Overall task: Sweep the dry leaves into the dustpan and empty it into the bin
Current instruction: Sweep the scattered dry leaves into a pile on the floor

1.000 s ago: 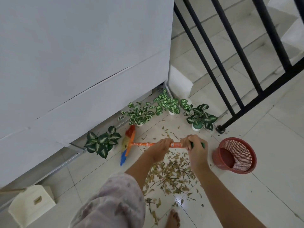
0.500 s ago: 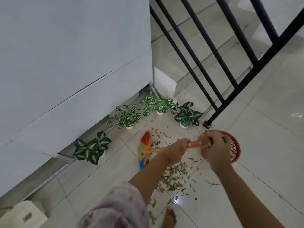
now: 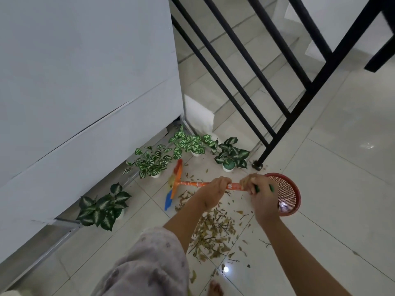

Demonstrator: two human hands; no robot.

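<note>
On the floor, four potted plants [image 3: 149, 162], one broom [image 3: 177, 184].

wall [image 3: 85, 71]: pale grey, upper left | floor [image 3: 342, 167]: glossy white tiles, lower right | railing [image 3: 267, 86]: black bars, upper right | stairs [image 3: 239, 50]: beyond railing

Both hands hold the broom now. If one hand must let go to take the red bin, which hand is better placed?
Probably the right hand: it grips the broom at the handle's end, directly beside the red bin.
</note>
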